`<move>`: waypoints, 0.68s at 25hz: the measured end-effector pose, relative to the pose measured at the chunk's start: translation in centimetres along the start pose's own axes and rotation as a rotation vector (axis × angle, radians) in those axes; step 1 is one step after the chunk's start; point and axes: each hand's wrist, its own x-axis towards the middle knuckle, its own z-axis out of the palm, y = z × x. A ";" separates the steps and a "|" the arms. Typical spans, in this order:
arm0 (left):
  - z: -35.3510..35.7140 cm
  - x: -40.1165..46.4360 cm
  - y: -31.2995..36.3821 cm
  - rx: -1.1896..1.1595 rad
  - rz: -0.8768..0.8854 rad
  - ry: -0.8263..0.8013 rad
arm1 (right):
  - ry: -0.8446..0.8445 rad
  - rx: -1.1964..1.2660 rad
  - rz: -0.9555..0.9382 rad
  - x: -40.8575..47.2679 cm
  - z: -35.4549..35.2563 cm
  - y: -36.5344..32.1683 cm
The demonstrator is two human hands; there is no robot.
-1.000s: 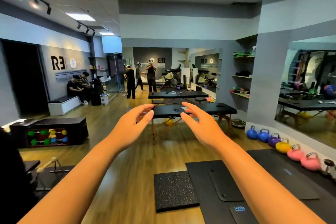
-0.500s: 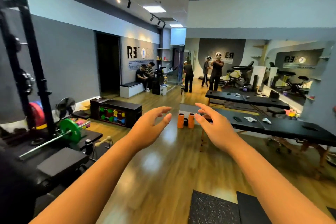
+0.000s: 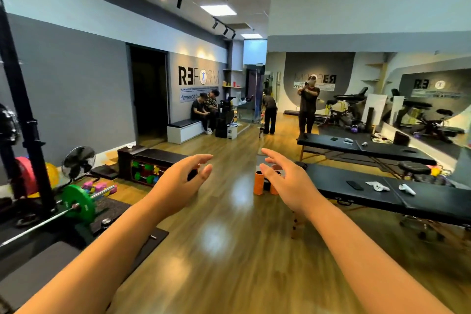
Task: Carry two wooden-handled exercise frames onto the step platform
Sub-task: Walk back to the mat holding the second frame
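Observation:
Both of my arms reach forward over the wooden floor. My left hand is open with fingers spread and holds nothing. My right hand is open too, palm turned inward, and empty. A dark grey flat platform lies at the lower left, beside a black floor mat. I cannot make out the wooden-handled frames in this blurred view; my left forearm covers part of the floor next to the mat.
A barbell with a green plate rests on a black rack at the left. Orange foam rollers stand on the floor ahead. Black massage tables fill the right. Several people stand or sit at the far end.
My view has swung left, from the kettlebell corner to the rack and barbell side. Both hands stay raised, open and empty.

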 end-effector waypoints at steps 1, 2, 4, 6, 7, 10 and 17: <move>0.7 2.4 -1.7 0.001 -0.006 -0.005 | -0.006 0.007 -0.008 2.8 0.8 1.2; 1.4 5.0 -3.5 0.008 -0.015 -0.004 | -0.020 0.006 -0.016 6.0 2.0 2.6; 2.9 9.4 -7.2 0.026 -0.040 -0.014 | -0.048 0.016 -0.013 11.5 4.2 5.6; 4.3 13.0 -10.7 0.028 -0.069 -0.017 | -0.081 0.038 -0.020 16.5 6.7 8.5; 5.0 14.8 -12.8 0.028 -0.086 0.000 | -0.096 0.054 -0.027 19.2 8.2 10.0; 6.2 20.1 -17.6 0.055 -0.135 0.021 | -0.177 0.080 -0.059 27.2 12.1 13.7; 6.5 33.3 -27.3 0.178 -0.273 0.129 | -0.366 0.164 -0.220 48.2 21.3 18.9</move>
